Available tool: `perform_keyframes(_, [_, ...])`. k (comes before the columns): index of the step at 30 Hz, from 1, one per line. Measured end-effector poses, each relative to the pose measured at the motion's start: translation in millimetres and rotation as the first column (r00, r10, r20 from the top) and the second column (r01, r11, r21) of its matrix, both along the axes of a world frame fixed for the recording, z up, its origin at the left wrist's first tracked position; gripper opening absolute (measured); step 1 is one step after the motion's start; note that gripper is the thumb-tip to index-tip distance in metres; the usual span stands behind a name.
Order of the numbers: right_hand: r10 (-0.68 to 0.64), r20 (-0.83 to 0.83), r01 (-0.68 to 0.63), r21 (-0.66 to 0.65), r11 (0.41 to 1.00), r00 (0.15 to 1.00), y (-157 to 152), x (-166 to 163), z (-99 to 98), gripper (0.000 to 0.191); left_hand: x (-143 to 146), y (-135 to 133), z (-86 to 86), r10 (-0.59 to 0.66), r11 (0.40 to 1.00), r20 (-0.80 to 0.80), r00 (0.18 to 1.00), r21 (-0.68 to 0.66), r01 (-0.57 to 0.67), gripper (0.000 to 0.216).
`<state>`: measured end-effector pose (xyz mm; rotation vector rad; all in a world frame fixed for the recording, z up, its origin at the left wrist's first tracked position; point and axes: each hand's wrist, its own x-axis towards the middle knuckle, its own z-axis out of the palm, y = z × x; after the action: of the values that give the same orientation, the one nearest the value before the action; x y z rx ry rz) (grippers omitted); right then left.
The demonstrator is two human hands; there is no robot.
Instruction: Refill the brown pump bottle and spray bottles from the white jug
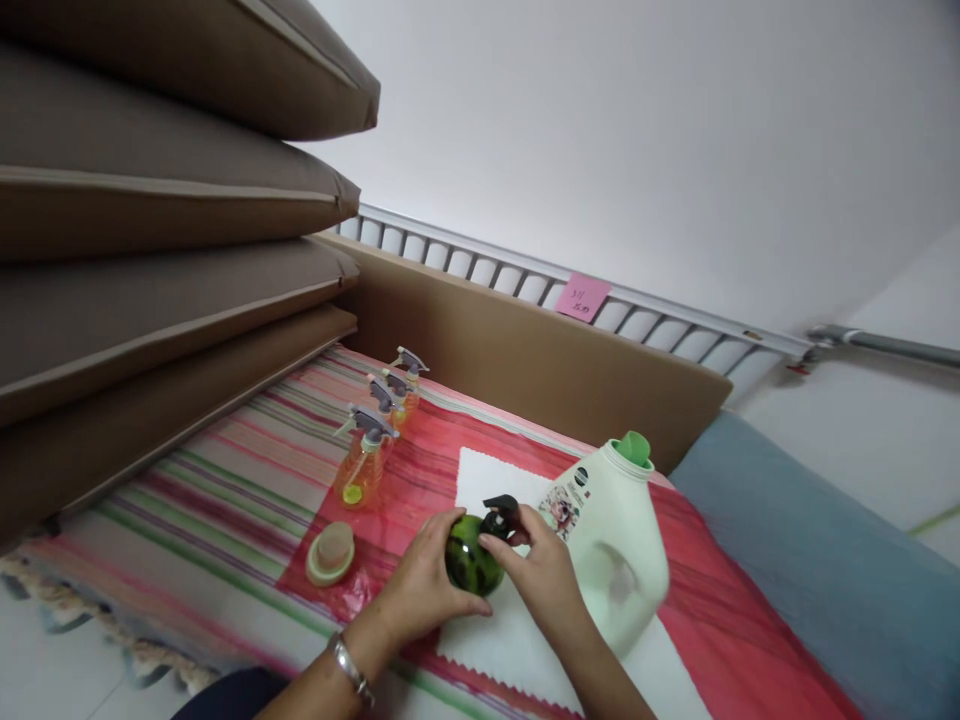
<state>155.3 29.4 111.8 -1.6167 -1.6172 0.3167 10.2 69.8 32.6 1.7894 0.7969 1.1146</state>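
A round green pump bottle (471, 560) is held over the white cloth (495, 640). My left hand (429, 577) wraps around its body from the left, fingers behind and thumb in front. At the bottle's neck, my right hand (538, 560) grips the black pump head (499, 515) between thumb and fingers. Just right of my hands stands a large pale green jug (619, 540) with a handle hole and a green piece (634, 448) in its mouth. A round pale cap (331, 553) rests to the left on a red translucent sheet (409, 470).
Several orange spray bottles (362, 465) with grey triggers stand in a row at the left. Stacked brown cushions (172, 200) rise beside them. Behind are a brown board (510, 340), a white radiator (457, 262) and a pink note (583, 296). A striped cloth (225, 480) lies underneath.
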Motion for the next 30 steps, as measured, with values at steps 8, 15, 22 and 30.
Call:
perform_keyframes(8, [0.119,-0.100,-0.127,-0.081,0.989,0.988,-6.6,4.5,11.7,0.028,-3.4,-1.7,1.7,0.020,1.000,0.001,1.000,-0.015,-0.020,0.097])
perform_keyframes(15, [0.324,-0.002,-0.322,-0.125,0.938,0.946,-9.5,9.9,31.0,0.028,-4.6,-3.0,0.2,0.001,1.000,0.013,1.000,-0.005,-0.001,0.096])
perform_keyframes(22, [0.221,-0.186,-0.236,-0.066,0.969,0.957,-1.5,15.5,7.4,0.029,-2.9,-1.0,-2.8,0.001,0.999,0.021,1.000,-0.033,0.000,0.096])
perform_keyframes(30, [0.171,-0.179,-0.185,-0.061,0.981,0.969,-3.5,13.1,-1.7,0.030,-1.8,-0.8,-3.6,0.005,0.999,0.024,1.000,-0.050,-0.003,0.096])
